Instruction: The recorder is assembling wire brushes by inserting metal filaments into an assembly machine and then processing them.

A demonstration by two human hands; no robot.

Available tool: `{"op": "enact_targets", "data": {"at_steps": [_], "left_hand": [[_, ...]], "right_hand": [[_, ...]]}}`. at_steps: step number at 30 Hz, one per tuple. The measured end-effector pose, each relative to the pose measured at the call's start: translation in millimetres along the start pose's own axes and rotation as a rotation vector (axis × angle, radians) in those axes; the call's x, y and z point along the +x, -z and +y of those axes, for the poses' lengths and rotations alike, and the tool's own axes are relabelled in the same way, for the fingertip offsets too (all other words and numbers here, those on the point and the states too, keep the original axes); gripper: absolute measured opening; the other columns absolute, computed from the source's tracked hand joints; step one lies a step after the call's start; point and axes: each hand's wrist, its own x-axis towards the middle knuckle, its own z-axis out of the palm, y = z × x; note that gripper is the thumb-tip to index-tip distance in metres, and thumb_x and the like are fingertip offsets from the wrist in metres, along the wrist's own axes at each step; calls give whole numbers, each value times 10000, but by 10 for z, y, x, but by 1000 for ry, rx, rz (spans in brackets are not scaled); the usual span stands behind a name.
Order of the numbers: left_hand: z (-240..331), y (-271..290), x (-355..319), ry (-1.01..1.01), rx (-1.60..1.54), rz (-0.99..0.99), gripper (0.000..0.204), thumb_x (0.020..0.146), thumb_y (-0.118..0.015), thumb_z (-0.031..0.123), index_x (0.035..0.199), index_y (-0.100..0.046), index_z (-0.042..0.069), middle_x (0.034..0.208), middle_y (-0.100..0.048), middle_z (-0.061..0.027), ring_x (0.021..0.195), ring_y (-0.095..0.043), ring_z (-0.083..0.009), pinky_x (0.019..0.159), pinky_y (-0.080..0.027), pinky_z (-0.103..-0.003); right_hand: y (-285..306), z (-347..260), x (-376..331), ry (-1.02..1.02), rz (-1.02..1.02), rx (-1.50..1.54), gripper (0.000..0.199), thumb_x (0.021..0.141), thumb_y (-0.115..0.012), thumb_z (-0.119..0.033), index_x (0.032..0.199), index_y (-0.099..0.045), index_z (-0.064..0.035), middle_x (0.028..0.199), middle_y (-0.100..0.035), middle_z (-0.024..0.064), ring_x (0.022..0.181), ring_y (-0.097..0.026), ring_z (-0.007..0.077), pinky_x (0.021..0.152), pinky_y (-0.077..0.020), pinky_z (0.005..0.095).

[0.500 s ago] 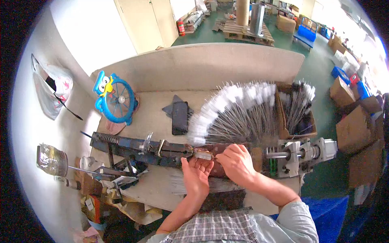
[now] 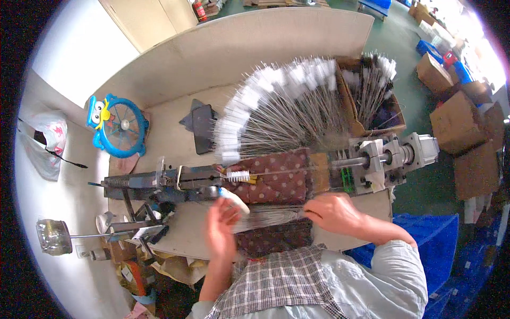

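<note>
A small white-bristled brush (image 2: 238, 175) sits in the bench machine (image 2: 196, 179), its thin wire stem running right to the shaft clamp (image 2: 366, 162). Below the brush, my left hand (image 2: 222, 220) is smeared by motion, its fingers beside a pale rounded piece (image 2: 235, 201); whether it grips that is unclear. My right hand (image 2: 336, 212) has its fingertips pinched at the right end of a bundle of thin metal wires (image 2: 271, 217) lying at the table's front. A brown dotted cloth (image 2: 281, 186) spreads between the machine's two ends.
Many finished white brushes (image 2: 281, 101) lie fanned out behind the cloth, next to a cardboard box (image 2: 350, 106) of darker brushes. A phone (image 2: 203, 127) and a blue round fan (image 2: 123, 127) stand at the back left. A low partition (image 2: 239, 48) closes the far side.
My right hand has moved from the brush area down to the wire bundle. My left hand has dropped away from under the bristles, which now show as a brush in the machine. The view has shifted.
</note>
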Motion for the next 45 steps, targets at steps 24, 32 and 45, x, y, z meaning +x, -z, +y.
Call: {"op": "enact_targets", "data": {"at_steps": [24, 32, 45], "left_hand": [[-94, 606, -17, 104, -318, 258, 310, 903, -506, 242, 1132, -475, 35, 931, -586, -64, 988, -549, -184, 873, -454, -361], [738, -864, -52, 535, -832, 42, 325, 903, -474, 427, 896, -553, 111, 601, -494, 16, 501, -471, -113, 510, -448, -290], [-46, -1337, 301, -742, 1103, -519, 193, 831, -568, 136, 999, -566, 43, 885, -594, -117, 651, -625, -232, 562, -504, -325]], "right_hand": [[-137, 267, -415, -202, -500, -265, 127, 756, -562, -89, 872, -561, -38, 910, -566, 128, 863, -606, 310, 689, -510, 411], [-56, 342, -489, -172, -455, -344, 155, 715, -538, -66, 869, -557, -52, 881, -558, 94, 857, -585, 280, 714, -490, 369], [978, 92, 341, -301, 325, 7, 176, 783, -580, -48, 956, -609, -49, 796, -628, 107, 692, -616, 256, 630, -496, 321]]}}
